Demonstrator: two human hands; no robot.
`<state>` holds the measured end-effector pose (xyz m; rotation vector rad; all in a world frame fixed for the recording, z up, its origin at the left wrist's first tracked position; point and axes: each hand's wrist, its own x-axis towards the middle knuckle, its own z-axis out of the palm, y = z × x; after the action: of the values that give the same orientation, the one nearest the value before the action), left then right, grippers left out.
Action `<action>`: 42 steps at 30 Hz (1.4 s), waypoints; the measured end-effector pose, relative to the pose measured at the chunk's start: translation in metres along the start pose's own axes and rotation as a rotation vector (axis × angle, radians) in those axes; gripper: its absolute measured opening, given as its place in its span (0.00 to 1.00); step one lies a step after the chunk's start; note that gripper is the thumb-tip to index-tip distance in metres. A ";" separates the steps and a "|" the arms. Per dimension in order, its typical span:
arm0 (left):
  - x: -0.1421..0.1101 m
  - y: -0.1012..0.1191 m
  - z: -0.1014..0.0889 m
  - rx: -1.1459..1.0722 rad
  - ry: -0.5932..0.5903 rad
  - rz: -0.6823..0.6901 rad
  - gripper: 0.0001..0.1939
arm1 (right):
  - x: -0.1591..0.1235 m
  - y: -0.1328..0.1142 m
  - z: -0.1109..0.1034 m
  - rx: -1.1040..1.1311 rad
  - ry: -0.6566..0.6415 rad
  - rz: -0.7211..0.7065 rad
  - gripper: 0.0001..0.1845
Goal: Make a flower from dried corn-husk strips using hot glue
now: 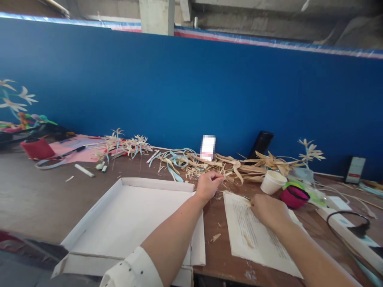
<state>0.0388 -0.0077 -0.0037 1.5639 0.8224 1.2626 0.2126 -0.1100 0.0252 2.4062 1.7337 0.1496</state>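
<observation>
My left hand (pixel 208 185) reaches to the near edge of a pile of dried husk strips (pixel 220 162), thumb and fingers pinched together. Whatever sits in that pinch is too small to make out. Over a printed paper sheet (pixel 242 239) my right hand (pixel 267 209) is closed, its fingertips around something small and mostly hidden. Pale scraps (pixel 247 241) lie on the sheet. To the left of the sheet is a shallow white cardboard box (pixel 125 223), open at the top, with my left forearm across its right side.
A white paper cup (pixel 273 182) and a magenta pouch (pixel 295 196) stand right of the pile. Farther right are a power strip (pixel 350 229) with cables and a phone (pixel 355 169). Husk flowers (pixel 137 145) lie back left. A blue partition (pixel 167 87) closes the table's far side.
</observation>
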 end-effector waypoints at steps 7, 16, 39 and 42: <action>-0.001 -0.005 0.001 -0.041 0.001 -0.008 0.08 | 0.005 0.000 0.008 -0.008 0.038 -0.024 0.12; 0.007 -0.005 0.001 -0.284 0.056 -0.105 0.09 | 0.019 -0.022 -0.019 1.268 0.012 -0.050 0.17; 0.015 -0.005 -0.008 -0.502 0.123 -0.210 0.15 | 0.051 -0.085 0.009 1.701 0.221 0.075 0.21; 0.013 -0.002 -0.009 -0.501 0.106 -0.213 0.15 | 0.052 -0.082 0.010 1.642 0.246 0.074 0.21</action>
<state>0.0335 0.0073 -0.0006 0.9917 0.6526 1.2803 0.1547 -0.0362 -0.0020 3.4179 2.2654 -1.6487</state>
